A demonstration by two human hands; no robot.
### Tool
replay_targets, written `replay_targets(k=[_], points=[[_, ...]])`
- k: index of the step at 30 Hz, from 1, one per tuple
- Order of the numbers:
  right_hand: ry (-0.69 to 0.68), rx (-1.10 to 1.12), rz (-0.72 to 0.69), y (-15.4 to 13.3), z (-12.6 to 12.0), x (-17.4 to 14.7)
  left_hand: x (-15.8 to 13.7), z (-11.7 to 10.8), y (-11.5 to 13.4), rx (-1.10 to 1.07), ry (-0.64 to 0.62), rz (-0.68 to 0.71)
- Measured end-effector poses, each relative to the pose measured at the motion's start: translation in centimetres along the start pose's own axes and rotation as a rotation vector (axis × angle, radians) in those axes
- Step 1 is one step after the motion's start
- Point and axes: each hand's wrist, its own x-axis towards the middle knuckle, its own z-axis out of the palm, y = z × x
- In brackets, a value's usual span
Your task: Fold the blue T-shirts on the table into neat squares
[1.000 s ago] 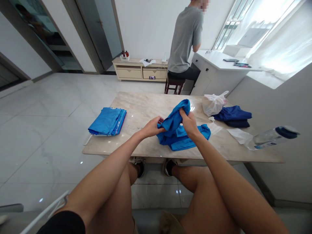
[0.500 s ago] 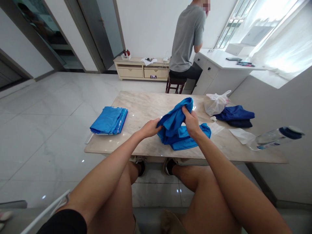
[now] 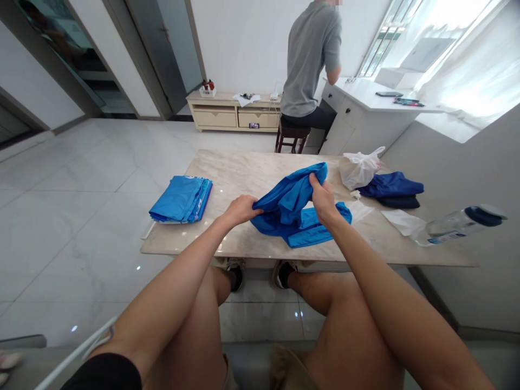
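A bright blue garment (image 3: 284,197), its exact kind unclear, is held stretched between my two hands above the marble-patterned table (image 3: 235,173). My left hand (image 3: 241,209) pinches its left edge, fingers closed. The upper right edge is gripped by my right hand (image 3: 323,197), thumb on top of the cloth. Part of the garment lies crumpled on the tabletop below, beside my right wrist. At the table's left end sits a stack of folded blue cloth (image 3: 181,199), apart from both hands.
Toward the right end are a white plastic bag (image 3: 361,169), dark blue folded cloth (image 3: 392,189), a paper sheet (image 3: 404,223) and a clear bottle (image 3: 459,225) lying tilted. Beyond the table, a person in a grey shirt (image 3: 311,59) sits on a stool by a white desk (image 3: 377,97).
My left hand has moved a little left and my right hand slightly right, so the blue garment is spread wider between them. The person behind has lowered an arm.
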Motion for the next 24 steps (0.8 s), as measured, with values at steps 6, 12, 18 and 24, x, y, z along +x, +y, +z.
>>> replay_targets(k=[6,12,18,24], points=[[0.011,0.020,-0.001,-0.3,0.3,-0.4,0.0,-0.1,-0.3,0.017,-0.023,0.005],[-0.008,-0.004,0.006,-0.4,0.3,-0.4,-0.1,-0.1,-0.8,-0.028,-0.010,0.008],[0.001,-0.023,0.011,-0.4,0.2,-0.3,0.0,-0.2,-1.0,-0.025,-0.006,-0.059],[-0.015,-0.049,-0.022,-0.4,0.0,-0.2,-0.2,-0.3,-1.2,0.034,-0.043,-0.130]])
